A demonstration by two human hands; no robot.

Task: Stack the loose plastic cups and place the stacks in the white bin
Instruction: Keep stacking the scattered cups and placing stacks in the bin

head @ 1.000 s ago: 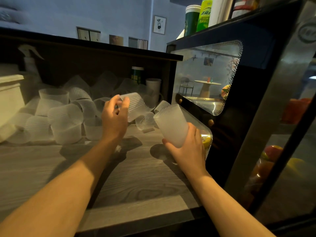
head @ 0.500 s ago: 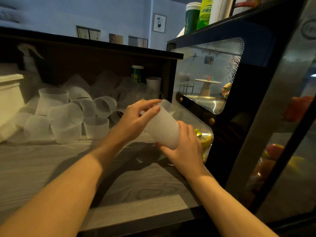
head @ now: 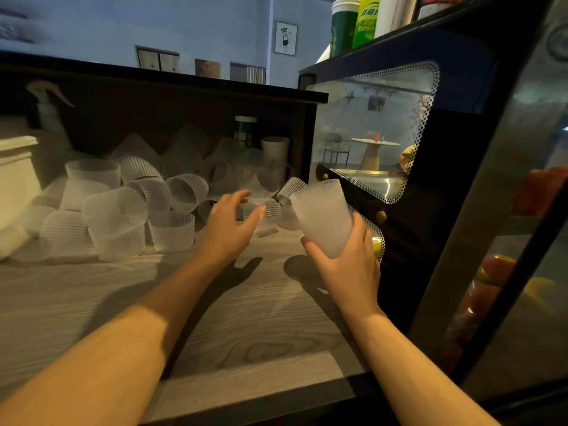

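My left hand point(head: 229, 224) has let go of the cup it was pressing into the stack half a second ago and has drawn back toward the loose cups point(head: 123, 207), fingers now spread and holding nothing, above the middle of the table point(head: 215, 318). My right hand point(head: 344, 262) grips the base of the frosted cup stack point(head: 321, 216), mouth up and tipped a little left, near the table's right edge beside the glass display case point(head: 384, 142). The loose cups lie jumbled along the table's far edge, and the white bin point(head: 15, 176) stands at the far left corner.
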